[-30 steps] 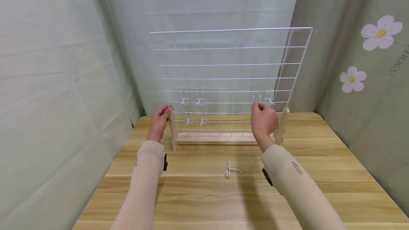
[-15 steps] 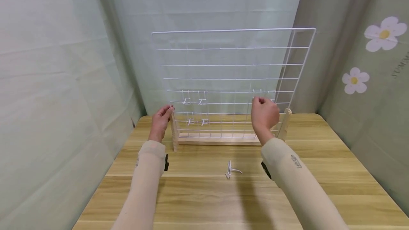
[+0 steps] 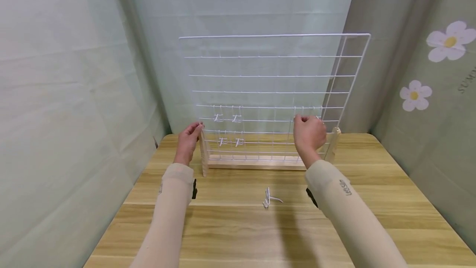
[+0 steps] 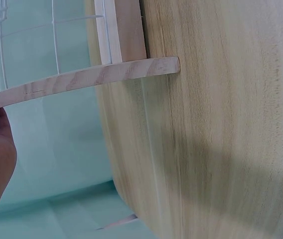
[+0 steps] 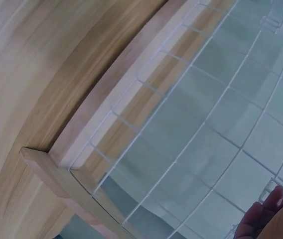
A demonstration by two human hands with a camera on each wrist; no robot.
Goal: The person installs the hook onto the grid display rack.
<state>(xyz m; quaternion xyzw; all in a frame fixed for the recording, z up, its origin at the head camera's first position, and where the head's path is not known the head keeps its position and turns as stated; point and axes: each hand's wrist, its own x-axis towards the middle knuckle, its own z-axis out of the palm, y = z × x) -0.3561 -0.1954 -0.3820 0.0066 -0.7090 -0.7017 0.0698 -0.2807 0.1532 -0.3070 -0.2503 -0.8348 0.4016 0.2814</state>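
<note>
A white wire grid panel (image 3: 275,35) stands in a wooden base on the table. My left hand (image 3: 187,142) pinches the upper end of the base's left side post (image 3: 204,156); the left wrist view shows fingers at that post's end. My right hand (image 3: 309,135) pinches a white wire hook (image 5: 271,188) against the right part of the grid. Its two bent tops show at a horizontal wire above my fingers, and the rest is mostly hidden by the hand. Another hook just right of it is largely covered by my hand.
Several white hooks (image 3: 236,118) hang on the grid's left part in two rows. One loose white hook (image 3: 267,198) lies on the wooden table (image 3: 230,235) in front of the base. Pale green curtains (image 3: 74,94) surround the table's back and sides.
My right hand has lifted the hook slightly, bringing its bent tops from below the horizontal wire up to it. My left hand keeps its hold on the post.
</note>
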